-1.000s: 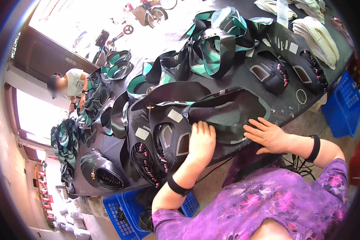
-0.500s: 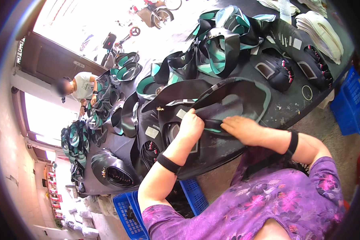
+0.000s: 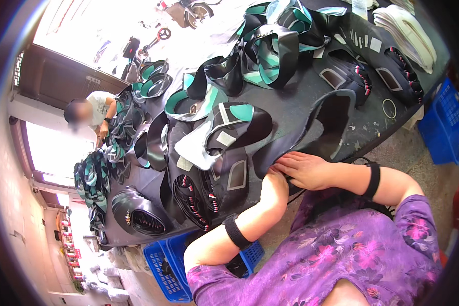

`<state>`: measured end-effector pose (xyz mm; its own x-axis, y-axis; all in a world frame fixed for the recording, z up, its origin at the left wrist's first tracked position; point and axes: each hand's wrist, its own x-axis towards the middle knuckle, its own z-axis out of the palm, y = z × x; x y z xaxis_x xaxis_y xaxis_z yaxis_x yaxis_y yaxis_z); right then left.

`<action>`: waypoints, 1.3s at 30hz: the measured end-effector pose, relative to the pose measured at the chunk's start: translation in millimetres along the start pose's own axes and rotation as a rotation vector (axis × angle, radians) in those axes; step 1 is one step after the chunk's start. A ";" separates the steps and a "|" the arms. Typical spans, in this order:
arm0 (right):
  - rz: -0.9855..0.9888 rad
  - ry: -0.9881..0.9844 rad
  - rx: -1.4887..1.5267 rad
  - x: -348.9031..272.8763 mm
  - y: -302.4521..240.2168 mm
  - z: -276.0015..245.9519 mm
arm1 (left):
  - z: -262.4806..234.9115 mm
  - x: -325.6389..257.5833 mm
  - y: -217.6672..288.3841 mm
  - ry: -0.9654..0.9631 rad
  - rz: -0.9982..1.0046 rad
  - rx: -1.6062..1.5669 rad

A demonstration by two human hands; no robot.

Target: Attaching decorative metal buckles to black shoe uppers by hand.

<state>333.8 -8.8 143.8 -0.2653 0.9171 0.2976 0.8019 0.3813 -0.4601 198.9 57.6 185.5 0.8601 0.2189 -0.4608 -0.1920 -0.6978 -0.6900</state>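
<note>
Long dark worktable (image 3: pixel 311 109) running from the lower left to the upper right, crowded with cut pieces of black and teal material. Heaps of black-and-teal looped pieces (image 3: pixel 270 41) at the far middle, more of the same along the left end beside another person (image 3: pixel 89 109) working there. At the near edge, a large black curved panel (image 3: pixel 316 127) lying flat on the table, arching up from the hands toward the right (a hollow opening in its middle). Just left of it, a pile of black panels with grey rectangular patches (image 3: pixel 224 173), a pale grey shaped piece (image 3: pixel 196 145) draped over the top. Stack of white pieces (image 3: pixel 405 30) at the far right corner. Blue crate (image 3: pixel 443 122) on the floor to the right, another blue crate (image 3: pixel 171 265) below the table's near edge. Right hand (image 3: pixel 306 170) flat, fingers stretched leftward, pressing on the lower end of the curved panel. Left hand (image 3: pixel 274 187) touching the right at the same edge, knuckles bent; whether pinching the panel or only resting on it, cannot tell. Black band on each wrist. Small thin ring (image 3: pixel 389 108) lying alone on the table, well apart from both hands.
</note>
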 end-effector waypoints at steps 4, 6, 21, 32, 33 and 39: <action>-0.024 0.186 -0.041 2.3 -2.2 7.5 | 15.1 -16.4 -3.9 0.112 -0.191 -0.448; 0.029 0.216 0.005 2.8 -2.9 8.0 | 18.8 -31.2 -15.5 0.613 -0.119 -0.545; 0.128 0.202 -0.058 14.9 -4.0 13.1 | 15.6 -14.4 -18.2 0.240 -0.313 -0.822; 0.113 0.237 0.032 13.4 8.6 19.1 | 15.6 -13.1 -15.0 0.305 -0.317 -0.738; 0.114 0.225 0.031 13.6 8.1 19.0 | 14.5 -13.3 -15.5 0.307 -0.317 -0.728; -0.041 0.075 0.190 8.2 19.1 -1.2 | 17.3 -10.1 -10.8 0.244 -0.338 -0.627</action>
<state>347.5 5.9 138.5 -0.2500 0.8917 0.3774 0.6737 0.4401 -0.5937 184.1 74.7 187.9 0.9188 0.3837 -0.0926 0.3435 -0.8929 -0.2910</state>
